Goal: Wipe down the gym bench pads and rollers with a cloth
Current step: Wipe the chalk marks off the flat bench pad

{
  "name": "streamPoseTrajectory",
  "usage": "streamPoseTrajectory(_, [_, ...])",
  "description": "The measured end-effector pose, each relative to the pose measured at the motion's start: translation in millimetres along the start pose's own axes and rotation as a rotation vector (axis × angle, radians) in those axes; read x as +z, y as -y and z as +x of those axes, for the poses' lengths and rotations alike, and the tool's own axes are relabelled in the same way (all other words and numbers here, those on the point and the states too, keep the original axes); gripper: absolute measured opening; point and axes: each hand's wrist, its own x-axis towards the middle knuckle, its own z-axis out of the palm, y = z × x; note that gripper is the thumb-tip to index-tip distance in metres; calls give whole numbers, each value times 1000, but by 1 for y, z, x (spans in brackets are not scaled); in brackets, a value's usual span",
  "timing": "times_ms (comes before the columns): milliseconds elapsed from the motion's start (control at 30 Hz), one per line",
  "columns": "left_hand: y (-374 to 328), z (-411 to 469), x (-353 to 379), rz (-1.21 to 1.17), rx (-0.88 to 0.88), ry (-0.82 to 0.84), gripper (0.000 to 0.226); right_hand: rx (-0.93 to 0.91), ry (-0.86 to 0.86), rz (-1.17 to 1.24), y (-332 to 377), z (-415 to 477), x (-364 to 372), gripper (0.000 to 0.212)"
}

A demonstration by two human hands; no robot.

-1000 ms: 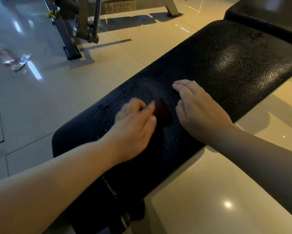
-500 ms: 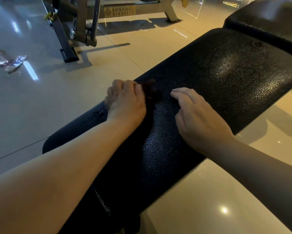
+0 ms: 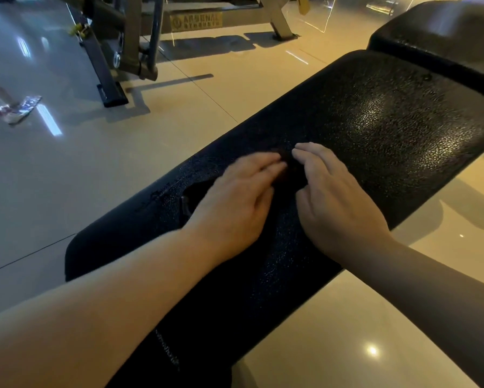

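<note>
A long black textured bench pad (image 3: 389,130) runs diagonally across the head view, with wet streaks near its far-left edge. My left hand (image 3: 235,203) lies flat on a dark cloth (image 3: 292,170) and presses it onto the middle of the pad with fairly straight fingers. Most of the cloth is hidden under that hand; dark bits show past the fingertips and by the wrist. My right hand (image 3: 336,200) rests on the pad just to the right, fingers relaxed, its fingertips almost touching the left hand's.
A second black pad (image 3: 445,32) adjoins the bench at the top right. A grey machine frame (image 3: 134,37) with a black foot stands on the glossy tiled floor behind. A crumpled clear plastic bottle (image 3: 11,107) lies on the floor at the far left.
My left hand has slid the cloth from the pad's far edge back to the middle, beside my right hand, and its fingers have flattened. My right hand has stayed put.
</note>
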Motion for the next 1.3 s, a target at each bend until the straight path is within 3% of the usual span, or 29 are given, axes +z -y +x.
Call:
streamPoseTrajectory(100, [25,-14,-13,150,187,51,49,-7,24,4,-1,-3,0,52])
streamPoseTrajectory(167, [43,-1,-16,195,24,-8,48,-1,39,7,-1,-2,0,52])
streamPoseTrajectory(233, [41,21,-14,124,-307,-100,41,4,45,8,-1,-1,1,52])
streamPoseTrajectory(300, [24,34,-7,46,-403,-108,38,17,49,12,0,1,0,52])
streamPoseTrajectory(433, [4,-4,-4,7,-47,0,48,10,39,44,0,0,-2,53])
streamPoseTrajectory(500, [24,-16,-12,103,21,17,49,4,42,41,-1,-1,-2,54])
streamPoseTrajectory(533, [38,-16,-17,173,-38,-8,48,1,48,32,-1,0,-1,54])
streamPoseTrajectory(633, [57,-14,-27,104,-455,-140,26,-5,72,2,2,1,-1,54])
streamPoseTrajectory(700, [49,-20,-22,107,-363,-214,21,-19,81,-20,5,1,-3,54])
streamPoseTrajectory(767, [37,-22,-18,132,-201,-179,35,-54,86,-60,6,1,-3,58])
streamPoseTrajectory(867, [24,-17,-23,53,-287,7,46,-90,104,-100,6,2,-1,61])
streamPoseTrajectory(933, [15,-25,-19,126,-253,60,51,-83,107,-87,5,1,-1,60])
streamPoseTrajectory(1000, [8,-41,-18,283,-126,47,59,-90,103,-78,3,1,-1,59])
streamPoseTrajectory(1100, [14,-65,-22,402,197,42,47,-106,102,-77,2,0,-1,57])
streamPoseTrajectory(1167, [33,-72,-27,472,239,28,42,-109,92,-76,3,1,0,54])
streamPoseTrajectory(1233, [48,-72,-33,504,21,-23,49,-119,81,-78,3,1,1,53])
streamPoseTrajectory(1300, [58,-64,-36,410,-349,-58,53,-125,78,-80,2,2,2,52])
